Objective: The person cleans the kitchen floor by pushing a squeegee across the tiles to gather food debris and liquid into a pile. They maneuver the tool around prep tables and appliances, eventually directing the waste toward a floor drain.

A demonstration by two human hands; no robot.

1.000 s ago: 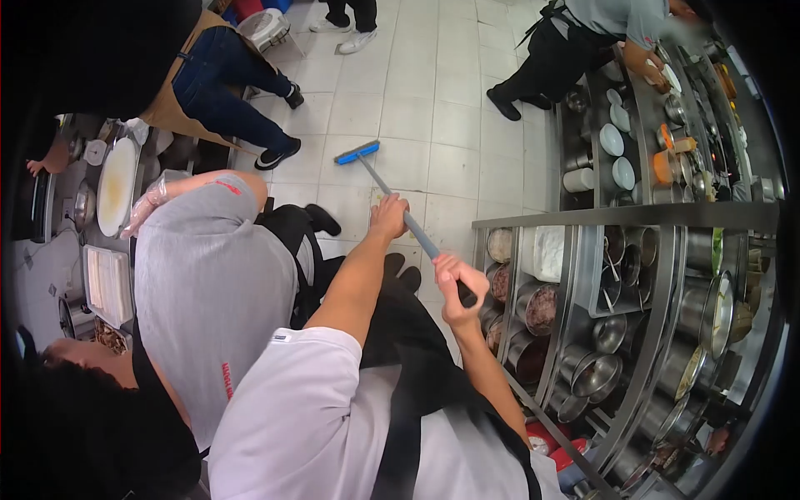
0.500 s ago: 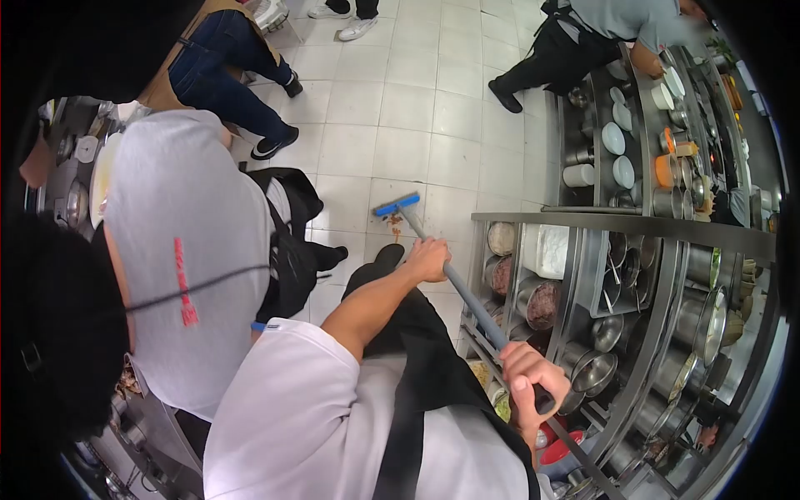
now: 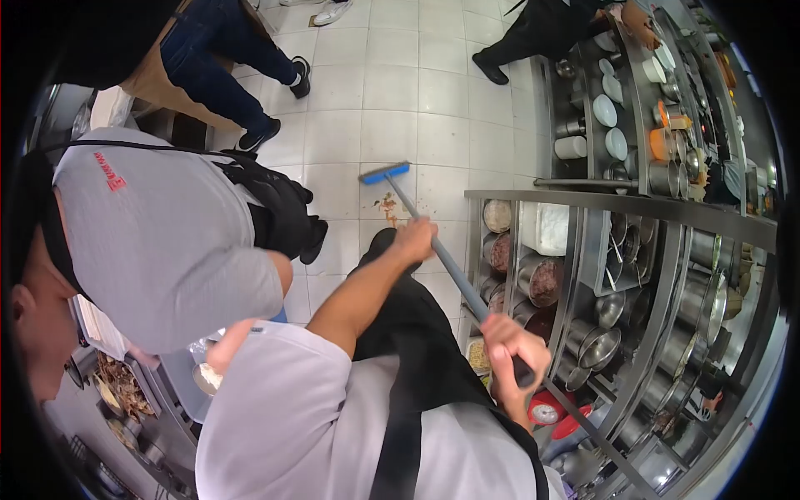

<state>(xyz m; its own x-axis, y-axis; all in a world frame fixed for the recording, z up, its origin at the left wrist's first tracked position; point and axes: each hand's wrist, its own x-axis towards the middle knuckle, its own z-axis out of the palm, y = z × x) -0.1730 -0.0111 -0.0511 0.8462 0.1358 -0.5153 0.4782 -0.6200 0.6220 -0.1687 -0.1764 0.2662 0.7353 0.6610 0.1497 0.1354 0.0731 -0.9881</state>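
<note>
In the head view, a long-handled broom (image 3: pixel 457 273) slants across the middle of the scene, its dark grip near and to the right, its blue head (image 3: pixel 386 173) farther off on the white tile floor (image 3: pixel 392 83). The left hand (image 3: pixel 415 240) is partway down the handle, fingers closed around it; the right hand (image 3: pixel 512 348) is at the near end, fingers curled over the shaft and thumb laid along it, pressing it into the palm. Brown and orange scraps (image 3: pixel 386 202) lie just on the near side of the head, close to a dark shoe (image 3: pixel 382 242). With the head beyond them, a short, low pull with the far hand steering and the near hand steadying would seem best, the edge flat so nothing flicks loose. Whether that whole edge meets the tile is hard to tell at this distance. The right elbow wants care beside the metal shelf (image 3: pixel 617 202) with its pots, and the left arm beside a co-worker in a grey shirt (image 3: pixel 167 242), who stands near on the left.
</note>
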